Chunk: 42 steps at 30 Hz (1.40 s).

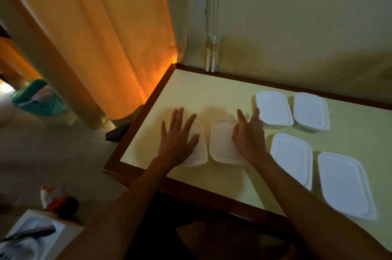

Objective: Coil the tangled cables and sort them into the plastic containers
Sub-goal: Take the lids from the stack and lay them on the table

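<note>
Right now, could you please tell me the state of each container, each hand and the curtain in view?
Left hand: open, flat on the leftmost container.
Right hand: open, resting on the second container.
Leftmost and second containers: lidded.
Two far containers: lidded, untouched.
Two near-right containers: lidded, untouched.
Curtain: drawn, glowing orange.
Cables: none in view.

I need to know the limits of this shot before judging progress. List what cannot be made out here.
- Contents of the six containers: head view, white lids cover them, e.g. the far container.
- Container under the left hand: mostly covered by the hand.
- Cables: none in view.
- Nearest container: blurred at its near edge.
- Table: right side cut off by the frame edge.
</note>
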Available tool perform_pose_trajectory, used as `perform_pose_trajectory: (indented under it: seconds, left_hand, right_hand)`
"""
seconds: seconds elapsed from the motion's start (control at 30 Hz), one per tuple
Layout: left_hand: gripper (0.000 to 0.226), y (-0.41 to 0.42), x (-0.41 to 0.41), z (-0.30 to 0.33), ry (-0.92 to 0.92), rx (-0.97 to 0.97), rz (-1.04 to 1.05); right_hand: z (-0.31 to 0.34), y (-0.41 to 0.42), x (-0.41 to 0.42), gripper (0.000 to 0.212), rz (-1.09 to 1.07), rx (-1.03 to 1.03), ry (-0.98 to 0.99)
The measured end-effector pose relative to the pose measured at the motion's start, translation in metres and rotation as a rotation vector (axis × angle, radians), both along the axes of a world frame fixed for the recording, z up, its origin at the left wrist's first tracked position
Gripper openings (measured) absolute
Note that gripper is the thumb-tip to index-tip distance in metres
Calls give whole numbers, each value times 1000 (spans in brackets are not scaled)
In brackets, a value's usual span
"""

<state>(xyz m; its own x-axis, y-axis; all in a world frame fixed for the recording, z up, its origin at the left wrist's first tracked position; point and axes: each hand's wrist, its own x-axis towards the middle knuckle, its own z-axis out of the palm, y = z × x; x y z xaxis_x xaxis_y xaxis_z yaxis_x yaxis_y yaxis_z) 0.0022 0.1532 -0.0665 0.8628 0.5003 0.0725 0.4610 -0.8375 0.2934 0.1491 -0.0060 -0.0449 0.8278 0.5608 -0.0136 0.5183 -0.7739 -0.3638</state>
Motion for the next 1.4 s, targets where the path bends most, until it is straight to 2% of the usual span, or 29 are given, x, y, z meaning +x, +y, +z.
perform_pose_trajectory:
  seconds: [0.03, 0.1, 0.2, 0.3, 0.43, 0.57, 0.7, 0.73, 0.8, 0.87, 0.93, 1.03, 1.13, 1.27, 1.4]
  left_hand:
    - [65, -3, -5, 3, -111, -86, 95]
    - [59, -10, -13, 7, -302, -384, 311]
    - [55, -23, -24, 12, -467, -879, 479]
    - [57, -35, -33, 15, -550, -1080, 426]
    - [63, -51, -24, 19, -517, -1250, 297]
    - [74, -79, -2, 25, -400, -1221, 127]
    - [70, -101, 13, 25, -392, -1057, 29]
    - [71, -102, 15, 22, -395, -1055, 58]
    - [68, -101, 18, 16, -402, -1037, 97]
    - [63, -104, 24, 13, -399, -1024, 95]
    - [68, -108, 29, 13, -419, -1018, 90]
    - [79, -116, 36, 12, -447, -1017, 107]
    - [80, -124, 40, 7, -497, -1009, 127]
    - [64, -133, 43, 0, -568, -994, 193]
    - [63, -140, 42, -1, -619, -995, 256]
  right_hand:
    - [5, -4, 7, 57, -22, -57, 63]
    - [15, -10, 15, 61, 36, -144, 213]
    - [23, -16, 13, 49, 75, -75, 250]
    - [36, -23, 9, 36, 23, 8, 105]
    - [53, -35, 7, 41, -15, 116, 46]
    - [54, -45, -7, 38, 17, 268, 162]
    - [40, -77, 0, 43, -5, 313, 209]
    - [37, -93, 8, 45, -47, 268, 153]
    - [30, -133, 19, 47, -168, 42, 35]
    - [20, -178, 27, 51, -296, -138, 70]
    - [9, -219, 30, 52, -432, -152, 185]
    - [-1, -269, 28, 49, -583, 107, 340]
    - [-5, -292, 17, 42, -604, 374, 391]
    - [-7, -295, 12, 35, -650, 562, 358]
    - [5, -281, 14, 34, -723, 706, 302]
